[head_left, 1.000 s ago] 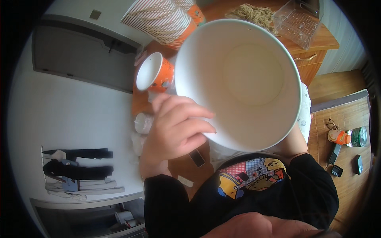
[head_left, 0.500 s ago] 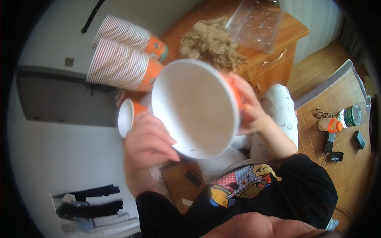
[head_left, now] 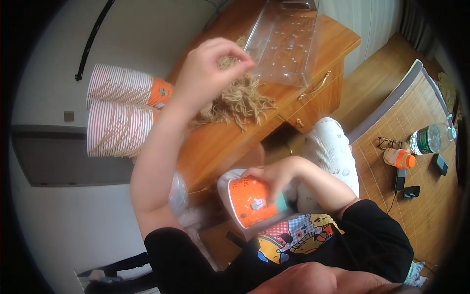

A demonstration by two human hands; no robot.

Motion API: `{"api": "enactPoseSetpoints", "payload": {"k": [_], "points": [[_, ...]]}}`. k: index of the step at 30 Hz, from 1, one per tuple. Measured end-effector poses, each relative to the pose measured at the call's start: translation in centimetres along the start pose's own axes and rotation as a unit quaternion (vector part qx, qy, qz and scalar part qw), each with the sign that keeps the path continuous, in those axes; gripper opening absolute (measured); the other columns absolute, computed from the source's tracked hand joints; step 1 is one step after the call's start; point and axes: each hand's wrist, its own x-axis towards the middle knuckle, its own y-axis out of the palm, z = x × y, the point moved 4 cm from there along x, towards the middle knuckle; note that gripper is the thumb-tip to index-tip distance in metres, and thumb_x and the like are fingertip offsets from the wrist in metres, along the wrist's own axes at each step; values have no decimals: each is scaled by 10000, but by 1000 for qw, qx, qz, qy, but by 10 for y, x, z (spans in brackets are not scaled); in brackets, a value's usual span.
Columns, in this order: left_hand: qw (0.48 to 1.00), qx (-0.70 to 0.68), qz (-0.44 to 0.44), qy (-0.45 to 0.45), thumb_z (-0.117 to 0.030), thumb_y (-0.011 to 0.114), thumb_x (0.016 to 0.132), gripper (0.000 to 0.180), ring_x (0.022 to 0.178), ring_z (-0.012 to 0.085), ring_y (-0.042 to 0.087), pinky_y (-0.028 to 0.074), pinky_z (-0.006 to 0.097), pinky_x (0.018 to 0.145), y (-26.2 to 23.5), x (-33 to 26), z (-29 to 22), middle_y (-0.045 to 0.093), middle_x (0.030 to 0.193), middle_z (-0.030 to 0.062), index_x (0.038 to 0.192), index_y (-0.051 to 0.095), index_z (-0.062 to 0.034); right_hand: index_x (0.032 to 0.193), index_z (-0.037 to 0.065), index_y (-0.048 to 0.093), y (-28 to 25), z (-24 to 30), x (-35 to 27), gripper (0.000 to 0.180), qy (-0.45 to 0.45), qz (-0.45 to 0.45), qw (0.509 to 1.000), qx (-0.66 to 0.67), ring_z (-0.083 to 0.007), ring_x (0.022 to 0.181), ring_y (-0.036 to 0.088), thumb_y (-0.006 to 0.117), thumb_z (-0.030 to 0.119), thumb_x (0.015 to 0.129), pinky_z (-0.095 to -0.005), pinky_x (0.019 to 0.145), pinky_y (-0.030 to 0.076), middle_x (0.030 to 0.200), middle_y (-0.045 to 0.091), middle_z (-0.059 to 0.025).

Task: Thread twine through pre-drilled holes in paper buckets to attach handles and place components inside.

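Left hand (head_left: 208,66), upper centre, pinches strands above the straw-fibre pile (head_left: 235,100) on the tabletop (head_left: 230,139). Right hand (head_left: 276,176) clamps the orange paper cup (head_left: 249,201), lower centre. Risk: loose strands may slip from the pinch; the tilted cup could spill.

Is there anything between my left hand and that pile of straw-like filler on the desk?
Nothing visible. The left hand hovers right over the tan filler pile, fingertips pinched at its top edge. The clear plastic tray lies beside it to the right; the right hand holds the orange cup lower down.
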Motion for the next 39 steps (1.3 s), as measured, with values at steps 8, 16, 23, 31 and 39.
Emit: {"api": "enactPoseSetpoints", "payload": {"k": [8,16,23,31,39], "points": [[960,225,75,151,-212,735,803,105,1060,197,584,445,361,924,57,60,55,672,1022,-9,803,695,-115,1496,39,231,-12,-16,-7,1122,34,-35,999,-4,-375,1280,471,870,303,613,-405,1068,385,1399,435,-252],[941,230,153,196,-166,734,779,70,1102,193,567,437,380,938,92,88,76,660,1065,-16,793,682,-121,1509,120,212,-16,-37,-9,1203,45,-47,998,9,-393,1298,466,883,351,538,-437,1071,391,1429,416,-217],[949,183,177,186,-155,716,793,64,1083,194,574,433,379,945,82,87,80,659,1053,-14,814,682,-105,1499,134,233,-24,-34,-16,1185,53,-84,994,-36,-396,1264,501,860,369,522,-452,1054,398,1418,436,-213],[961,156,169,151,-151,690,823,61,1063,202,581,421,381,949,79,90,83,664,1034,-10,837,686,-92,1503,108,263,-29,-24,-21,1190,72,-88,993,-34,-405,1366,385,792,655,588,-469,1130,301,1459,416,-196],[962,149,181,143,-147,688,822,62,1044,203,588,417,381,952,81,87,84,668,1030,-6,849,706,-95,1504,98,252,-29,-28,-20,1186,63,-87,993,-45,-411,1360,389,790,639,597,-470,1126,305,1456,413,-198]]}}
